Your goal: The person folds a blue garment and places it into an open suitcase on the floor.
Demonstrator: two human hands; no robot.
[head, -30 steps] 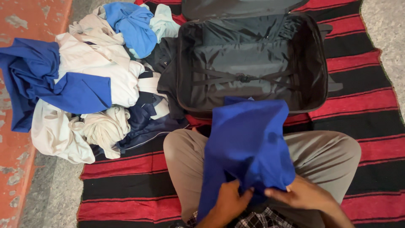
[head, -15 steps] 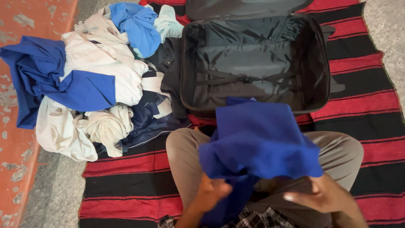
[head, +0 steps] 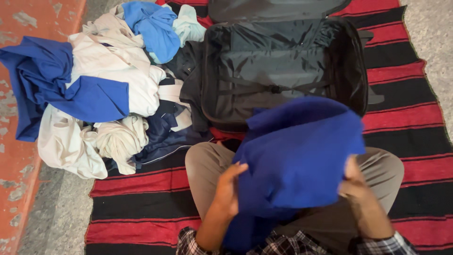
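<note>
Blue garment (head: 302,156) between both hands.

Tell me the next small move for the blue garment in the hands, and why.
Probably lay the blue garment flat across the lap to fold it. The left hand and right hand grip its opposite edges and it hangs bunched, while the open suitcase just beyond the knees lies empty.

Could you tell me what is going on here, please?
A person sits cross-legged on a red and black striped mat, holding a blue garment over the lap, left hand and right hand gripping its sides. An open black suitcase lies ahead, with a pile of clothes beside it.
</note>
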